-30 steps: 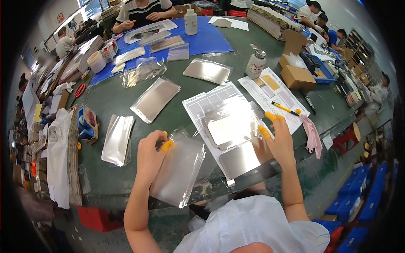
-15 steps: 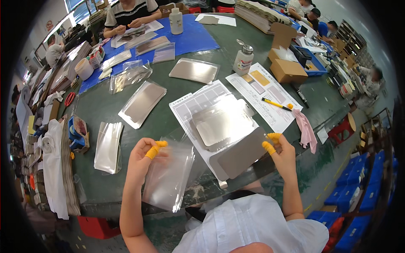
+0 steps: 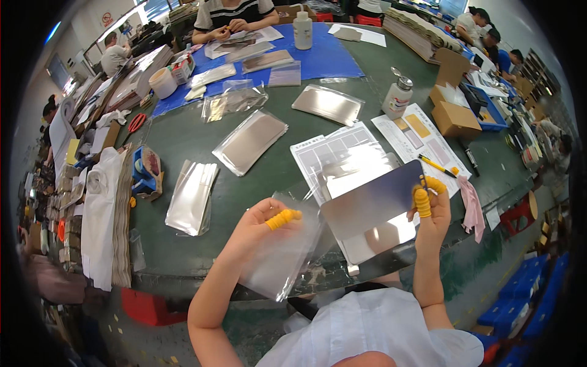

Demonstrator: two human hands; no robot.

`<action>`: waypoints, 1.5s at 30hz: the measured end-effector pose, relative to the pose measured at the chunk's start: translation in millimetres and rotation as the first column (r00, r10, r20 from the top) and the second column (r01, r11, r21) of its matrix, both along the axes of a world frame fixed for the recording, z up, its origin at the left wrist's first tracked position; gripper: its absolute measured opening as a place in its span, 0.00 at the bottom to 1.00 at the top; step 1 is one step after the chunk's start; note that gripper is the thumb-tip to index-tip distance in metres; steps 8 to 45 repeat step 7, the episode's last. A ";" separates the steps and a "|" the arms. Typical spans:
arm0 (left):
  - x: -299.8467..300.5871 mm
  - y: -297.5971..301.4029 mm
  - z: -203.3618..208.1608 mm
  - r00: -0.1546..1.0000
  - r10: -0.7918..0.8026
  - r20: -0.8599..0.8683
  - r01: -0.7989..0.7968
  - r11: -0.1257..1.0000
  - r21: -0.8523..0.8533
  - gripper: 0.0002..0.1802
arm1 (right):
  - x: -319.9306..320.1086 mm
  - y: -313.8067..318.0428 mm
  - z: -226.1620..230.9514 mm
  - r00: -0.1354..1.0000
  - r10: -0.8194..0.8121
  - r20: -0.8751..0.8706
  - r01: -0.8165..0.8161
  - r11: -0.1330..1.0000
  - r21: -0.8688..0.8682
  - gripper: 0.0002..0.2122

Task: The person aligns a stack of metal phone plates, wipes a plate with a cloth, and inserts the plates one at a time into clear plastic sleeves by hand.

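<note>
With yellow finger cots on its fingertips, my left hand (image 3: 260, 229) pinches the upper edge of a clear plastic bag (image 3: 284, 260), which lies in a loose pile of similar bags. My right hand (image 3: 433, 211), also in yellow cots, grips the right end of a thin grey metal plate (image 3: 374, 203). That plate is tilted, its left end close to the bag, its right end raised. Under it, partly hidden, shiny metal plates (image 3: 391, 241) lie on a printed sheet (image 3: 309, 156). Whether the plate touches the bag's mouth I cannot tell.
Bagged plates (image 3: 251, 142) lie at several spots on the green table (image 3: 269, 183). Beyond are a pump bottle (image 3: 397, 96), a cardboard box (image 3: 455, 118), a pen (image 3: 438, 165) and a pink cloth (image 3: 469, 211). A tape dispenser (image 3: 145, 174) stands left; a co-worker sits opposite.
My right hand has lifted the metal plate off the pile and tilted it, its left end nearer the bags. My left hand still holds the bag. The whole view has shifted as my head turned.
</note>
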State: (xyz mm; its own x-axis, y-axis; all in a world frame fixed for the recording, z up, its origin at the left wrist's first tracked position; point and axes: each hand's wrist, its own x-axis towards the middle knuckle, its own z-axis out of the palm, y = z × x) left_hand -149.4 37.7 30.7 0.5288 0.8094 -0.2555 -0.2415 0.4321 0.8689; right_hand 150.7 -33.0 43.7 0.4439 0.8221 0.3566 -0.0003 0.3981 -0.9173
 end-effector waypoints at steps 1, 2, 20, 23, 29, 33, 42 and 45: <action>-0.9 -0.1 0.5 1.000 0.007 -0.004 -0.007 1.000 0.001 0.09 | -1.9 2.3 0.8 1.000 0.007 -0.004 -0.007 1.000 0.001 0.12; -2.4 -0.1 0.3 1.000 -0.014 -0.003 0.014 1.000 -0.009 0.11 | -3.6 4.4 1.5 1.000 -0.027 0.015 0.026 0.999 0.039 0.12; -9.1 -2.3 3.6 0.991 -0.076 -0.106 0.090 0.988 0.129 0.14 | -8.5 14.2 2.4 0.994 -0.111 0.017 0.107 0.983 0.152 0.14; -9.1 -2.3 3.6 0.991 -0.076 -0.106 0.090 0.988 0.129 0.14 | -8.5 14.2 2.4 0.994 -0.111 0.017 0.107 0.983 0.152 0.14; -9.1 -2.3 3.6 0.991 -0.076 -0.106 0.090 0.988 0.129 0.14 | -8.5 14.2 2.4 0.994 -0.111 0.017 0.107 0.983 0.152 0.14; -9.1 -2.3 3.6 0.991 -0.076 -0.106 0.090 0.988 0.129 0.14 | -8.5 14.2 2.4 0.994 -0.111 0.017 0.107 0.983 0.152 0.14; -9.1 -2.3 3.6 0.991 -0.076 -0.106 0.090 0.988 0.129 0.14 | -8.5 14.2 2.4 0.994 -0.111 0.017 0.107 0.983 0.152 0.14; -9.1 -2.3 3.6 0.991 -0.076 -0.106 0.090 0.988 0.129 0.14 | -8.5 14.2 2.4 0.994 -0.111 0.017 0.107 0.983 0.152 0.14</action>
